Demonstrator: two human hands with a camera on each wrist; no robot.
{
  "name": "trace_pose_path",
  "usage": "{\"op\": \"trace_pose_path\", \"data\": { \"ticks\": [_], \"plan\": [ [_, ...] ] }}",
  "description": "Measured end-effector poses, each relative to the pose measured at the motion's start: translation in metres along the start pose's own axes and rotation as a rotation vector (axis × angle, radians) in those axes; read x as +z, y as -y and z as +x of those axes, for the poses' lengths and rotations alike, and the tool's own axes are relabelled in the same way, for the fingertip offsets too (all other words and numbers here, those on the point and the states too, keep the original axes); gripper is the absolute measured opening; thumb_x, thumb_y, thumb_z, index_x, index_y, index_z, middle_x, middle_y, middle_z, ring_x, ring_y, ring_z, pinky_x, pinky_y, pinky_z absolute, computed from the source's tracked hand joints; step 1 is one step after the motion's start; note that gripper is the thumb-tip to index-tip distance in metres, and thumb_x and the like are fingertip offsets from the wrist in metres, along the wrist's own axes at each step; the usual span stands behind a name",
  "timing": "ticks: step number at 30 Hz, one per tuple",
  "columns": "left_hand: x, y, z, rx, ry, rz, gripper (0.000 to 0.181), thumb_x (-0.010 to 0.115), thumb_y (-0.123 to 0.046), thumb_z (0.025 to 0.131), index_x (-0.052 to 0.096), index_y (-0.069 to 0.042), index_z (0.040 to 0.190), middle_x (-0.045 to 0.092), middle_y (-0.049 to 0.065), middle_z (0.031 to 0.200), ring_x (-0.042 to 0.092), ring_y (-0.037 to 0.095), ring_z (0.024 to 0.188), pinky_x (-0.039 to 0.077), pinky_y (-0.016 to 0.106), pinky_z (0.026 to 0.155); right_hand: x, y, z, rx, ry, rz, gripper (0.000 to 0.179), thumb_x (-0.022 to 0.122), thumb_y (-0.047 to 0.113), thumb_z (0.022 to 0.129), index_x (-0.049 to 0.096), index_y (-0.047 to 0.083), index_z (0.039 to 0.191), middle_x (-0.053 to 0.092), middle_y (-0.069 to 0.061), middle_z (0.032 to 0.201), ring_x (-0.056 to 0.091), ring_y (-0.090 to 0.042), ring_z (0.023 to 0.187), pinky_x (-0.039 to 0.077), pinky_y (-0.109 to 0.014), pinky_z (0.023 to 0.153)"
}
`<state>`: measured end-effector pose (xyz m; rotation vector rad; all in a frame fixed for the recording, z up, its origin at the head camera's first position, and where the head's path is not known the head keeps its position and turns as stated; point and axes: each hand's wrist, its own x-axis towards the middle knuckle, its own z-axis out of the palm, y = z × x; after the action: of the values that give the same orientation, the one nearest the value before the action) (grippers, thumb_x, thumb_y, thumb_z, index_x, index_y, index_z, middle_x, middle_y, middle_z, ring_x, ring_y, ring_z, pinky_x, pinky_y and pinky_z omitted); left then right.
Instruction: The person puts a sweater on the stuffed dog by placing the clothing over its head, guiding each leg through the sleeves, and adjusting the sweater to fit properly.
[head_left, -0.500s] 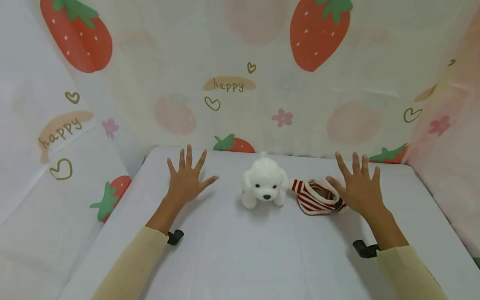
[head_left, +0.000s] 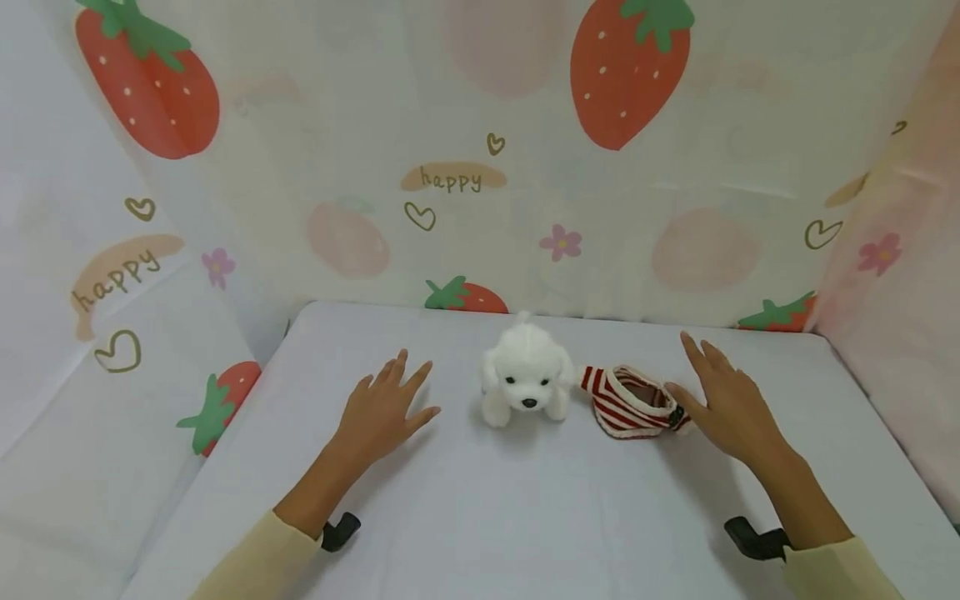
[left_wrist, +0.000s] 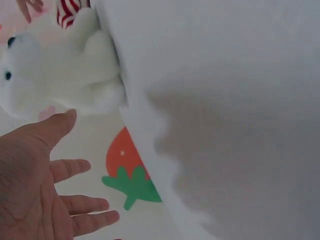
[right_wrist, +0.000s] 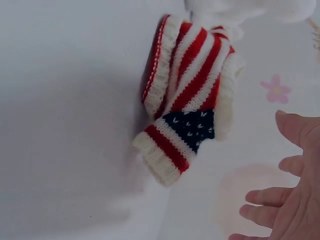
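Observation:
A white plush dog (head_left: 527, 371) stands on the white table, facing the head camera. Just right of it lies a small knitted sweater (head_left: 630, 412) with red and white stripes; the right wrist view shows a navy patch with white flecks on the sweater (right_wrist: 192, 127). My left hand (head_left: 382, 412) hovers over the table left of the dog, fingers spread and holding nothing. Near the sweater's right end is my right hand (head_left: 727, 404), also empty, its fingers extended. In the left wrist view the plush dog (left_wrist: 65, 70) is beyond my thumb.
White cloth covers the table (head_left: 480, 517). A strawberry-print curtain (head_left: 600, 192) hangs along the back and both sides. Black wrist mounts (head_left: 753, 540) stick out from the inner side of each forearm.
Both hands have drawn back and lower in the head view, their fingers less raised and less widely spread. The dog and the sweater stay in place; the head view has shifted slightly.

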<state>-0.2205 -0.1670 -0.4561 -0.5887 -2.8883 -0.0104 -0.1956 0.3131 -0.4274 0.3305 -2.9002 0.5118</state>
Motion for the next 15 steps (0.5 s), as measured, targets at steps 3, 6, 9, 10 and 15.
{"op": "trace_pose_path", "data": {
  "ticks": [3, 6, 9, 10, 15],
  "plan": [
    [-0.006, -0.018, -0.01, 0.042, 0.009, 0.023, 0.067, 0.061, -0.056, 0.097, 0.05, -0.018, 0.151, 0.044, 0.025, 0.153, 0.051, 0.037, 0.135, 0.049, 0.055, 0.098, -0.005, 0.002, -0.007, -0.001, 0.022, 0.022, 0.078, 0.057, 0.042, 0.103, 0.017, 0.009, 0.162, 0.032, -0.035, 0.155, 0.041, -0.061, 0.129, 0.034, -0.074, 0.1],
    [-0.01, -0.034, -0.02, 0.069, 0.044, 0.035, 0.062, 0.063, -0.054, 0.096, 0.057, -0.017, 0.145, 0.048, 0.024, 0.15, 0.052, 0.036, 0.134, 0.05, 0.053, 0.096, -0.008, 0.005, -0.012, 0.018, 0.059, 0.044, 0.076, 0.056, 0.043, 0.104, 0.022, 0.007, 0.161, 0.034, -0.031, 0.156, 0.039, -0.056, 0.135, 0.034, -0.072, 0.102],
    [-0.013, -0.049, -0.026, 0.095, 0.094, 0.037, 0.057, 0.063, -0.053, 0.096, 0.062, -0.016, 0.139, 0.052, 0.022, 0.147, 0.053, 0.035, 0.133, 0.05, 0.052, 0.096, -0.01, 0.005, -0.016, 0.03, 0.078, 0.057, 0.072, 0.056, 0.042, 0.104, 0.029, 0.006, 0.159, 0.037, -0.029, 0.155, 0.039, -0.053, 0.137, 0.034, -0.07, 0.104],
    [-0.014, -0.055, -0.028, 0.103, 0.114, 0.03, 0.055, 0.063, -0.053, 0.096, 0.063, -0.016, 0.138, 0.053, 0.021, 0.146, 0.053, 0.034, 0.133, 0.05, 0.052, 0.096, -0.01, 0.005, -0.017, 0.034, 0.083, 0.063, 0.07, 0.057, 0.041, 0.104, 0.031, 0.006, 0.158, 0.039, -0.029, 0.154, 0.039, -0.052, 0.137, 0.034, -0.07, 0.104],
    [-0.021, -0.086, -0.032, 0.189, 0.184, -0.042, 0.051, 0.061, -0.053, 0.097, 0.066, -0.018, 0.134, 0.059, 0.015, 0.141, 0.058, 0.03, 0.128, 0.052, 0.048, 0.095, -0.009, 0.002, -0.022, 0.027, 0.093, 0.081, 0.063, 0.059, 0.037, 0.103, 0.04, 0.004, 0.154, 0.044, -0.03, 0.15, 0.043, -0.052, 0.134, 0.037, -0.069, 0.102]
  ]
}}
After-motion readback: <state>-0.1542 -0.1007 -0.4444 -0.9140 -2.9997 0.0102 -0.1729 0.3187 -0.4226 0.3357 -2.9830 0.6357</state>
